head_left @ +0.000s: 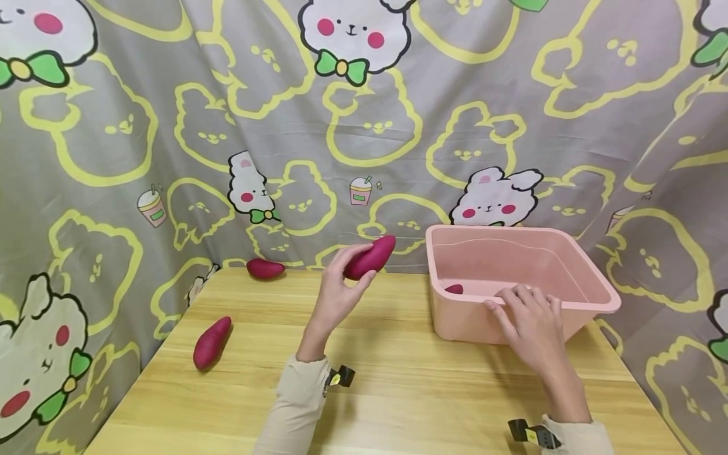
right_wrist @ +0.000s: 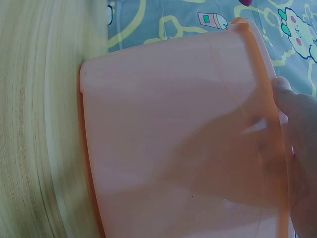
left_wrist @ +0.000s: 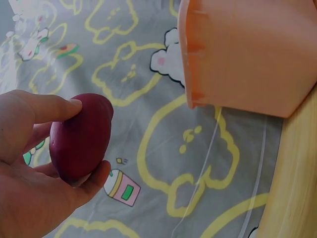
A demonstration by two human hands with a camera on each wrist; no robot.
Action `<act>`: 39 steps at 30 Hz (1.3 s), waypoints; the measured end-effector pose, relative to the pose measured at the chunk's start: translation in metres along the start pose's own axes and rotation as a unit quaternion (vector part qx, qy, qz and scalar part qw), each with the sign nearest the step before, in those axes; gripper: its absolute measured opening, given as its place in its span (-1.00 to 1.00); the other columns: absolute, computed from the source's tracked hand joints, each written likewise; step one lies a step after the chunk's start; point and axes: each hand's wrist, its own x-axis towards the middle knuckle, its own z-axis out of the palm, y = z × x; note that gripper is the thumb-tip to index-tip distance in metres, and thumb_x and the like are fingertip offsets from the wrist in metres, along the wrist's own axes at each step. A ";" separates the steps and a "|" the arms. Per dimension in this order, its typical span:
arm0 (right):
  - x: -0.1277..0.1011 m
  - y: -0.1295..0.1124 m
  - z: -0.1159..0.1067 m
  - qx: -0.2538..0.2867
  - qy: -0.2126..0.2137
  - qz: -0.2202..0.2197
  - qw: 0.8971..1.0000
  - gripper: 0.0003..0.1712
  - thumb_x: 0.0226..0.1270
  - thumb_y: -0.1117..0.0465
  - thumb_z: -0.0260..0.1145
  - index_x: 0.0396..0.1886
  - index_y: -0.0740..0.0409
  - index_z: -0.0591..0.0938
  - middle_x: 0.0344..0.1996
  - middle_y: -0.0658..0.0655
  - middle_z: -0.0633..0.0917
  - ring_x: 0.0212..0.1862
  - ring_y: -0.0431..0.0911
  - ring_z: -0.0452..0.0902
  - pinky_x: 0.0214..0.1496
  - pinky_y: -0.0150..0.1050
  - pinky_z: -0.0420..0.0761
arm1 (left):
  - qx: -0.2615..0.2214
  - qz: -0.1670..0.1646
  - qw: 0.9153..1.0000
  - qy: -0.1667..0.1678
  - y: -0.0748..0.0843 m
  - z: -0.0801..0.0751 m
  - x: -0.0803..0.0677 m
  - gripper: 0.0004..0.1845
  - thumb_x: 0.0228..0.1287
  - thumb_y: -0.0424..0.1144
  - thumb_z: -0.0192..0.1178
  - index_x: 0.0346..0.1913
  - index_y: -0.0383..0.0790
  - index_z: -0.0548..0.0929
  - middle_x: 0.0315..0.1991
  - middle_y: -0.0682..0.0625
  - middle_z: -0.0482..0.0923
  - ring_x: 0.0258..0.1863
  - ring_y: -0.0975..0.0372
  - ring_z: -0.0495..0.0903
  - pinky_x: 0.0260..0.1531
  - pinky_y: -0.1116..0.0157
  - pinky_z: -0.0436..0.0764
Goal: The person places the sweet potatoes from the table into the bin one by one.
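My left hand (head_left: 339, 292) holds a purple-red sweet potato (head_left: 372, 258) above the table, tilted with its narrow end up and right. In the left wrist view, thumb and fingers pinch the same sweet potato (left_wrist: 81, 139) from both sides. My right hand (head_left: 534, 322) grips the near rim of a pink plastic bin (head_left: 472, 319), fingers over the edge. The right wrist view shows the thumb at the rim and the bin's outer wall (right_wrist: 173, 124). Inside the bin, part of another sweet potato (head_left: 454, 289) shows; the near wall hides the rest.
Two more sweet potatoes lie on the wooden table (head_left: 392, 392): one sweet potato (head_left: 265, 269) at the back left edge, another sweet potato (head_left: 212, 343) nearer on the left. A grey patterned curtain (head_left: 387, 139) hangs behind the table and along both sides.
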 end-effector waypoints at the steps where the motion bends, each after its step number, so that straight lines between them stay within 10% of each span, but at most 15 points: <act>1: 0.000 0.000 0.000 0.001 -0.001 0.001 1.000 -0.77 0.43 -0.01 0.36 -0.19 0.05 0.64 -0.26 0.12 0.58 -0.04 0.18 0.42 0.04 0.27 0.19 | 0.000 0.003 1.000 0.001 0.000 0.001 0.000 -0.52 0.29 -0.36 0.41 0.27 -0.08 0.65 0.20 -0.03 0.57 0.13 0.11 0.54 0.01 0.06 0.63; 39: -0.002 0.000 0.000 0.001 0.005 -0.006 1.000 -0.80 0.38 0.03 0.40 -0.19 0.03 0.64 -0.26 0.11 0.58 -0.04 0.20 0.44 0.05 0.29 0.20 | -0.025 0.039 0.998 -0.036 0.016 0.046 0.010 -0.56 0.31 -0.35 0.39 0.24 -0.12 0.67 0.18 0.00 0.60 0.15 0.19 0.54 0.08 0.16 0.60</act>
